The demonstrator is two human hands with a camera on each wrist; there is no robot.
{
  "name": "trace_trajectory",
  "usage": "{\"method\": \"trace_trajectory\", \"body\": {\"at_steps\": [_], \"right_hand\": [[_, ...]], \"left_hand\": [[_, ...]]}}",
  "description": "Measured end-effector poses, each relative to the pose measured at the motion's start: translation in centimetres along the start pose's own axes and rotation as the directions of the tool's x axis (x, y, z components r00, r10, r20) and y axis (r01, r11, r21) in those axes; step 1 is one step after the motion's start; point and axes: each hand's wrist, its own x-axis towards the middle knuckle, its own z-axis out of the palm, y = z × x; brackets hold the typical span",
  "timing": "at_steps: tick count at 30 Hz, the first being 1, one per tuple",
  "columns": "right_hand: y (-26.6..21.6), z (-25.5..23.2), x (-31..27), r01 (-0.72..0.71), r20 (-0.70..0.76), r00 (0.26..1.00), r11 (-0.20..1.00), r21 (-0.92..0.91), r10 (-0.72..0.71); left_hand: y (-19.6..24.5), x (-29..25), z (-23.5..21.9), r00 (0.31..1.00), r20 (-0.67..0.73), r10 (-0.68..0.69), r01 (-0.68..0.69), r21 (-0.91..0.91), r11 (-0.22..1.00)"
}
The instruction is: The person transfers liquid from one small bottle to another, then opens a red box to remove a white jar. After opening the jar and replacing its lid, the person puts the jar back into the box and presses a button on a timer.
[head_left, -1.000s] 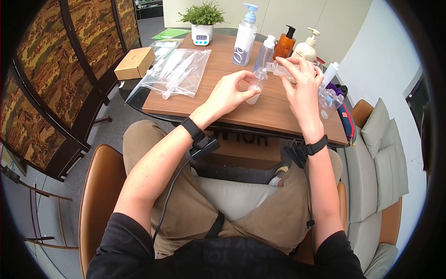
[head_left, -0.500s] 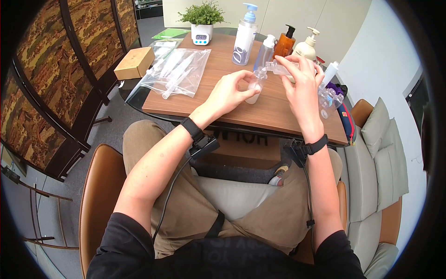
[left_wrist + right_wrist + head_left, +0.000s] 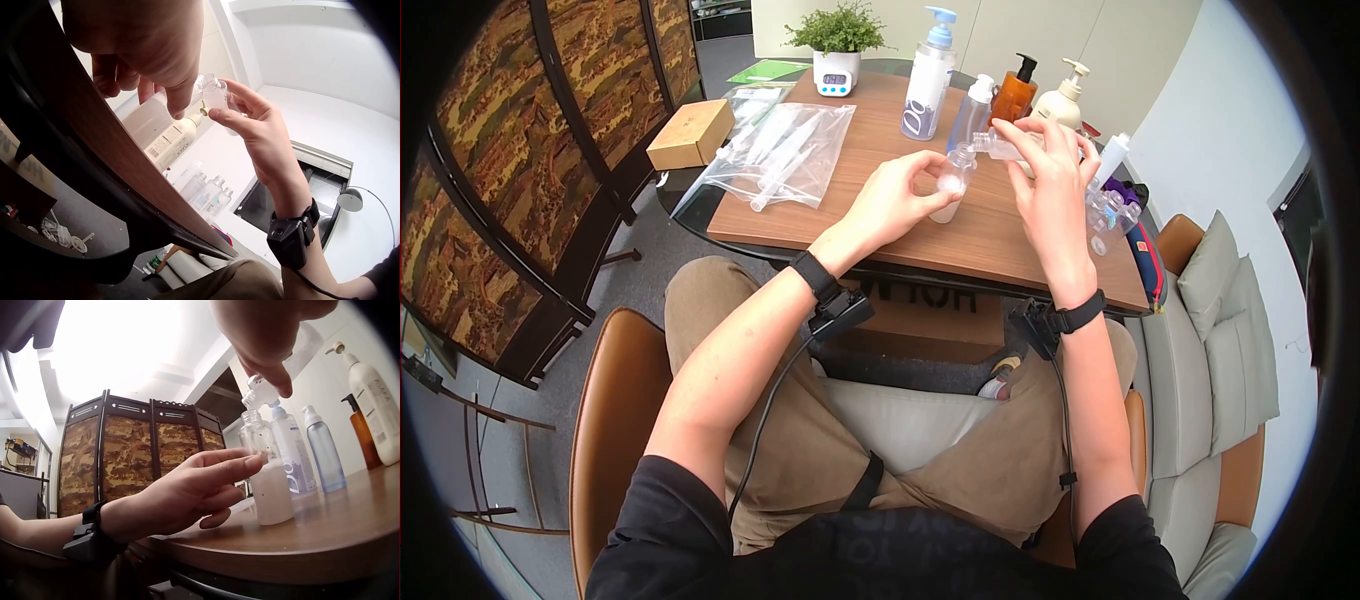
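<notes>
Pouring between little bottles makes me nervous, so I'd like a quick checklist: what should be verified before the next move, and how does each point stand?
1. Lower bottle upright on the tabletop: ok.
2. Left grip steadying it: ok, thumb and fingers hold it.
3. Right grip on the upper bottle: ok, the bottle is held tilted.
4. Bottle mouths brought together: ok, they are very close; whether they touch, cannot tell.
5. Room left in the lower bottle: ok, clear space shows above the whitish contents.
6. Tabletop dry around the base: cannot tell, the surface is shiny.
</notes>
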Motion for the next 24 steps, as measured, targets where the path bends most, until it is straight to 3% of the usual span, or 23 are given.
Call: {"method": "trace_trajectory", "body": {"at_steps": [8, 10, 24], "right_hand": [[-0.3, -0.1, 0.2, 0.018, -0.015, 1.0, 0.999, -0.042, -0.019], [-0.7, -0.2, 0.4, 0.061, -0.079, 0.995, 0.996, -0.068, -0.066], [-1.3, -0.3, 0.6, 0.068, -0.071, 0.994, 0.986, -0.151, -0.08]], "left_hand": [[-0.2, 0.1, 0.1, 0.999, 0.001, 0.039, -0.039, 0.004, 0.999], [-0.3, 0.1, 0.1, 0.999, 0.0, 0.039, -0.039, 0.003, 0.999], [0.3, -0.1, 0.0, 1.0, 0.007, 0.007, -0.007, -0.014, 1.0]]}}
